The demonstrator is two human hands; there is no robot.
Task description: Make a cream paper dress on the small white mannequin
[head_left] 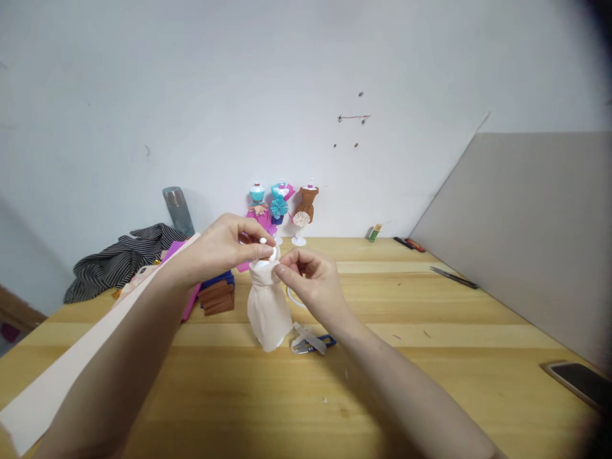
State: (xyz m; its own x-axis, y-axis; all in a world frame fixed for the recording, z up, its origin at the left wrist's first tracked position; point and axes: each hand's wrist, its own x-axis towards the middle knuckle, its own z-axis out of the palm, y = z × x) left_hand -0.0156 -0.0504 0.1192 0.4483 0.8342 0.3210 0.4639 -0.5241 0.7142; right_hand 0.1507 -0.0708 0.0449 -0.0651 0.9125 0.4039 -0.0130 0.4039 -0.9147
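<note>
A small white mannequin (pixel 263 241) stands upright on the wooden table, wrapped in a pale cream dress (pixel 269 312) gathered at the waist. My left hand (pixel 228 245) is closed at the mannequin's neck and shoulder, thumb and fingers pressed together around its top. On the other side, my right hand (pixel 308 274) pinches at the dress's upper right edge; what lies between its fingertips is too small to make out. Beside the dress's hem lie blue-handled snips (pixel 310 344) with a pale strip of fabric (pixel 306 333) over them.
Three dressed mannequins (pixel 305 203) stand by the wall. At left are a bottle (pixel 178 210), striped cloth (pixel 127 260), brown folded fabric (pixel 217 298) and a long pale sheet (pixel 38 401). Scissors (pixel 453 277), a small green bottle (pixel 374 233) and a phone (pixel 581 382) lie rightward.
</note>
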